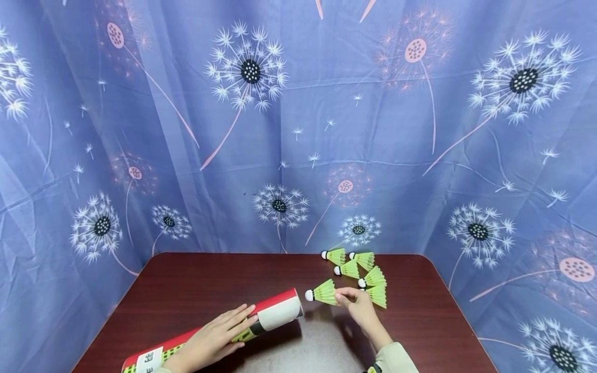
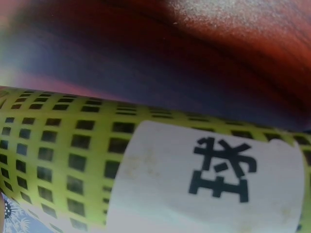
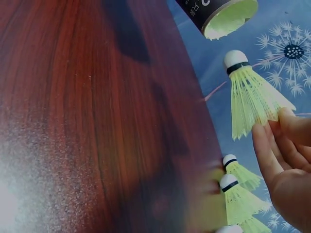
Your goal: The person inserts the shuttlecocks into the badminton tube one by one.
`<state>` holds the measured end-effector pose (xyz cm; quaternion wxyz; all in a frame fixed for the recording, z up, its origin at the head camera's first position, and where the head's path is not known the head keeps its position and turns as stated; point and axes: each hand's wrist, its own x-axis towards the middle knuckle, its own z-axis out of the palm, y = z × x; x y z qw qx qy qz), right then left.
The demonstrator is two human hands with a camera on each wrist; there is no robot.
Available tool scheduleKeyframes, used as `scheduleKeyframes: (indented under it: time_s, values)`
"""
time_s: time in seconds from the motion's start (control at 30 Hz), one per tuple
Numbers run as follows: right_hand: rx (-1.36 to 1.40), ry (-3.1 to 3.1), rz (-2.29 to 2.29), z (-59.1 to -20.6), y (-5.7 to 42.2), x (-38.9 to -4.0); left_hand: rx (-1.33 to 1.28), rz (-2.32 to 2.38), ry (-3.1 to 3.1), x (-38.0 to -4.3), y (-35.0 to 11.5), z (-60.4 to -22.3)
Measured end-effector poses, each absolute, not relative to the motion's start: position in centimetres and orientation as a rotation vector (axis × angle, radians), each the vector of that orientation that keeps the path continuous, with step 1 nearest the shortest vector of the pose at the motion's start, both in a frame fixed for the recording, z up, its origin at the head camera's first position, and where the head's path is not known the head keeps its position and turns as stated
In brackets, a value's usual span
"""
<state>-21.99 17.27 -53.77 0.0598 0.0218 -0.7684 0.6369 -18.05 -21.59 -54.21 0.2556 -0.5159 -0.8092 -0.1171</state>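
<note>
My right hand pinches the skirt rim of a yellow-green shuttlecock between thumb and fingers. Its white cork points left at the open end of a cardboard shuttlecock tube, a short gap away. Over the tube's middle lies my left hand, which holds it slanting, the open end off to the right. Yellow-green shows inside that mouth in the right wrist view. Close up in the left wrist view are the tube's grid print and white label; the left fingers are mostly out of that view.
Several more shuttlecocks lie loosely grouped at the back right of the dark red wooden table, just beyond the right hand. A blue dandelion-print curtain hangs behind and along both sides.
</note>
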Motion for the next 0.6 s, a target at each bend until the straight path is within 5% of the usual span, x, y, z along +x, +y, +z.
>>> scheduleKeyframes:
  time_s: [0.6]
  values:
    - [0.376, -2.326, 2.011, -53.5, 15.7, -22.0, -1.399, -0.276, -2.185, -18.3, -21.2, -53.8]
